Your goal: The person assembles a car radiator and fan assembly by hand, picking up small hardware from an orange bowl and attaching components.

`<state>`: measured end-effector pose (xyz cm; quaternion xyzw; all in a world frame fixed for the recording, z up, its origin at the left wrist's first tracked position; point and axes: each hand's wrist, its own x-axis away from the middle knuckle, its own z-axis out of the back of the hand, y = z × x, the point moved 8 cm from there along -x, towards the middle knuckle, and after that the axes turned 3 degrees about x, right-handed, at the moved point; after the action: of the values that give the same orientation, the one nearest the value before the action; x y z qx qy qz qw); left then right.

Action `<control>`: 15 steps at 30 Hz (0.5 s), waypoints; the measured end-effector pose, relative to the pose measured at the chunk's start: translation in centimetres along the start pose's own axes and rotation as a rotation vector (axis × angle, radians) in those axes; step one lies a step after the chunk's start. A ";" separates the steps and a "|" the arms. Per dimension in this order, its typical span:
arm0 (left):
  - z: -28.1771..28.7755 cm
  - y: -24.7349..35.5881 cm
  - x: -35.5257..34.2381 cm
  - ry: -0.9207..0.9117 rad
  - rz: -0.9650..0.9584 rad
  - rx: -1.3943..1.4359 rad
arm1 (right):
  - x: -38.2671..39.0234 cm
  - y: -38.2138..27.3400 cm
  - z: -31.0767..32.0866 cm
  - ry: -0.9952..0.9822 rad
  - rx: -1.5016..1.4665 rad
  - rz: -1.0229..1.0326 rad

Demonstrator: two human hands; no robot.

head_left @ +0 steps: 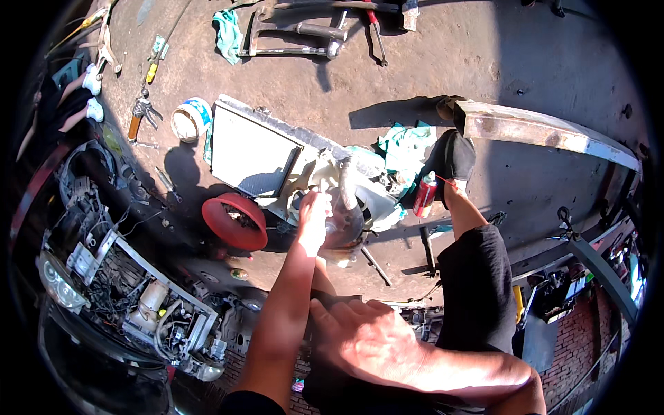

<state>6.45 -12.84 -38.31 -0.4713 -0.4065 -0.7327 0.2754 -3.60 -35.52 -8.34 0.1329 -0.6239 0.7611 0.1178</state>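
Head view is showing the left hand (315,221) reaching out to the middle of the frame. It is touching the fan part (339,207), and I cannot tell if the fingers are gripping or just pressing. The fan part is lying on the ground in the middle of the frame, joined to a flat radiator (252,149) up and left of it. The right hand (366,339) is resting low in the frame, wide and flat, holding nothing. A red bowl (235,221) is sitting just left of the fan part, and a red spray can (425,195) is standing to the right. The fan part is looking hard, big and maybe heavy. Its thin plastic could crack. The thick edge is looking like the safest place to hold.
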 end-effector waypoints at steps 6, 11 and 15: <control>-2.4 2.1 -7.2 0.091 -0.259 -0.455 | 0.2 2.6 7.9 -0.126 -0.279 -0.064; -3.1 2.0 -8.4 0.122 -0.346 -0.605 | 1.3 4.8 11.6 0.012 -0.371 -0.158; -3.5 2.0 -8.4 0.132 -0.245 -0.669 | 1.5 5.8 13.5 0.048 -0.503 -0.156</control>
<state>9.79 -16.63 -46.14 -0.4350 -0.1793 -0.8814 0.0419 -6.21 -49.90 -10.60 0.1287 -0.7784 0.5735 0.2203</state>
